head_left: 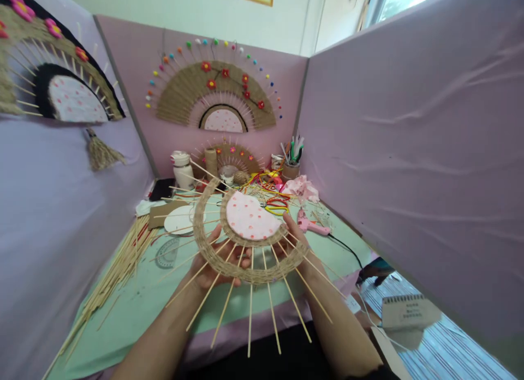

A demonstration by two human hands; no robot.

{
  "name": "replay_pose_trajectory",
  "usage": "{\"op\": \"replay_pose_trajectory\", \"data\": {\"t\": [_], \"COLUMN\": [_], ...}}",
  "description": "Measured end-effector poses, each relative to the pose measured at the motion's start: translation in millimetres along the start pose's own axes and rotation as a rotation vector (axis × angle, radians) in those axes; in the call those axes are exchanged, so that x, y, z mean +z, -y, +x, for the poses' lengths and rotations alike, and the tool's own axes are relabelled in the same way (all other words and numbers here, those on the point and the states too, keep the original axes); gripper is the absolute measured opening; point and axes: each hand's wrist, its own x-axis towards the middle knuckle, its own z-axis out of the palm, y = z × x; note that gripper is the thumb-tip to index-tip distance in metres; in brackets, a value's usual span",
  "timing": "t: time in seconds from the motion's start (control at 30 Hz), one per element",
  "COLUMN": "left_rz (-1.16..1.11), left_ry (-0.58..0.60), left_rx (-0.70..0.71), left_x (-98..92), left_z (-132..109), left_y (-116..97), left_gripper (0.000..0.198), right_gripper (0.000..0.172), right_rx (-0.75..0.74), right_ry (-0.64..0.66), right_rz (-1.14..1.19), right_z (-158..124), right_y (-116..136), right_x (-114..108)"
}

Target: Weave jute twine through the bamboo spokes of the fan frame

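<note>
Both hands hold up a half-made fan [245,243] over the green table. It has a pink dotted half-disc at its middle, a woven jute band around that, and bamboo sticks spreading out toward me. My left hand [215,260] lies under the fan's left side, thumb on the jute band, fingers showing between the sticks. My right hand [292,232] grips the fan's right edge, thumb against the pink disc's rim.
A pile of bamboo sticks [118,271] lies at the table's left. A pink glue gun [311,224] with a black cord rests to the right. Jars, jute rolls and coloured cords crowd the back. Finished fans [216,96] hang on the pink partition walls.
</note>
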Motion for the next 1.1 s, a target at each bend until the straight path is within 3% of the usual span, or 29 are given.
{"op": "replay_pose_trajectory", "data": {"t": [0.1,0.23,0.43,0.67,0.8,1.1], "left_rz": [-0.021,-0.041,0.039,0.237,0.226,0.169], "left_ry": [-0.007,-0.04,-0.124,-0.209,-0.255,-0.256], "left_rx": [-0.076,-0.079,0.115,0.257,0.333,0.203], "left_x": [-0.2,0.4,-3.9,-1.7,0.5,-7.9], "left_z": [0.6,-1.2,-0.6,15.6,20.2,17.3], "left_y": [2.3,2.6,3.5,19.6,22.9,17.9], "left_gripper": [0.059,0.061,0.042,0.055,0.043,0.037], "right_gripper": [0.028,0.018,0.019,0.029,0.032,0.036], "right_rx": [0.147,0.18,0.162,0.105,0.069,0.058], "right_ry": [-0.066,-0.11,-0.117,-0.035,-0.04,-0.026], "right_rz": [0.048,0.033,0.107,0.098,0.101,-0.066], "right_z": [-10.5,-17.7,-9.7,8.8,6.1,-8.2], "right_y": [2.4,5.8,12.8,0.2,-12.2,-16.6], "right_x": [-0.2,-0.6,2.4,-3.9,0.9,17.5]}}
